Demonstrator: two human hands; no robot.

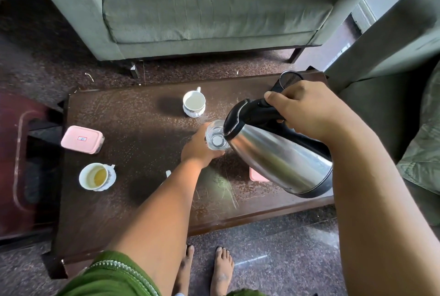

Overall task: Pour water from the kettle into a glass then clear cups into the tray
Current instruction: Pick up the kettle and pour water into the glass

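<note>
A steel kettle (pixel 283 160) with a black lid and handle is tilted, its spout over a clear glass (pixel 215 137) with water in it. My right hand (pixel 307 110) grips the kettle's handle. My left hand (pixel 197 148) is wrapped around the glass, which stands on the dark wooden table (pixel 142 200). A white cup (pixel 194 103) stands behind the glass. Another white cup (pixel 96 176) with yellowish liquid sits at the front left. A dark red tray (pixel 16 164) lies left of the table.
A pink lidded box (pixel 82 139) lies on the table's left side. Another pink item (pixel 256 175) shows under the kettle. A small white object (pixel 168 173) peeks out beside my left forearm. A grey sofa (pixel 202 10) stands behind the table, an armchair (pixel 392 45) at right.
</note>
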